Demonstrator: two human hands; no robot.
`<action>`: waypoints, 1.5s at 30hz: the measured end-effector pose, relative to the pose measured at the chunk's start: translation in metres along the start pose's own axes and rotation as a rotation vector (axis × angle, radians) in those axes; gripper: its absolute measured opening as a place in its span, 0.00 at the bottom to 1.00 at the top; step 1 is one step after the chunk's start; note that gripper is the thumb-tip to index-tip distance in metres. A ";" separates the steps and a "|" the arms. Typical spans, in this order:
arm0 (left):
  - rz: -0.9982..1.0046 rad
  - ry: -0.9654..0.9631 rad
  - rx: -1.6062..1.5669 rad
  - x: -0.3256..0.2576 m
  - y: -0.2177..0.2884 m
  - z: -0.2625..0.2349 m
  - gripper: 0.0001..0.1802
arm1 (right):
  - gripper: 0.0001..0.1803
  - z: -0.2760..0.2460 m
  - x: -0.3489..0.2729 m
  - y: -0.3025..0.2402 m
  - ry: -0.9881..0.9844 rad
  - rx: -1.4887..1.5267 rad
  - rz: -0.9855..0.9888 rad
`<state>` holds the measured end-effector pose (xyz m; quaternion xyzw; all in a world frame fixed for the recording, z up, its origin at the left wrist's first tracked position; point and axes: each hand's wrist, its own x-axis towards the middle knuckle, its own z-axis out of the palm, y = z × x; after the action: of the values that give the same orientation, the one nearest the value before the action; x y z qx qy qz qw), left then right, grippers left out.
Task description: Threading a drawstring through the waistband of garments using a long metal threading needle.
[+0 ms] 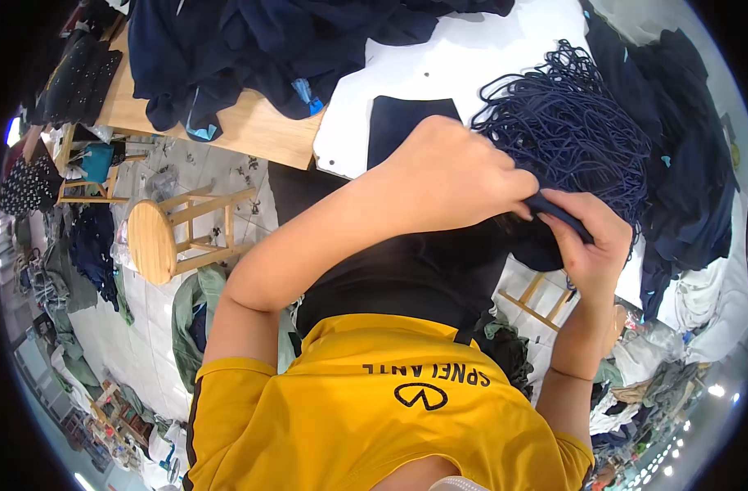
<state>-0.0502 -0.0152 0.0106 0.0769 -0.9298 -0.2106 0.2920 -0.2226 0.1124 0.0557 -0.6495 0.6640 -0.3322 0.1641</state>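
My left hand (464,176) is closed, its fist at the edge of the white tabletop, with the thumb and fingers pinching one end of a folded navy fabric piece (563,216). The other end is gripped between the thumb and fingers of my right hand (593,233). Between the two hands the fabric runs as a short, narrow roll; the rest of it is hard to make out against my dark clothing. Just beyond my hands lies a tangled heap of thin navy cords (574,131). A flat navy cloth panel (402,119) rests on the table, partly behind my left hand.
The white tabletop (439,69) adjoins a wooden table (263,131) bearing a large navy fabric pile (251,49). More navy garments (680,164) hang over the right side. A round wooden stool (153,243) lies tipped at left, near green cloth (195,327) on the tiled floor.
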 end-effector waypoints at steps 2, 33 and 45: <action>-0.188 -0.150 -0.308 -0.011 -0.004 -0.005 0.15 | 0.10 -0.012 -0.005 0.008 -0.037 0.020 0.040; -0.464 -0.396 -0.630 -0.065 0.011 0.024 0.22 | 0.09 -0.023 -0.034 0.025 -0.134 0.192 0.256; -0.514 -0.482 -0.691 -0.069 0.010 0.008 0.18 | 0.09 -0.049 -0.040 0.017 -0.074 0.091 0.253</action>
<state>0.0016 0.0152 -0.0264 0.1517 -0.7976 -0.5836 0.0157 -0.2633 0.1616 0.0711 -0.5642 0.7183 -0.3144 0.2585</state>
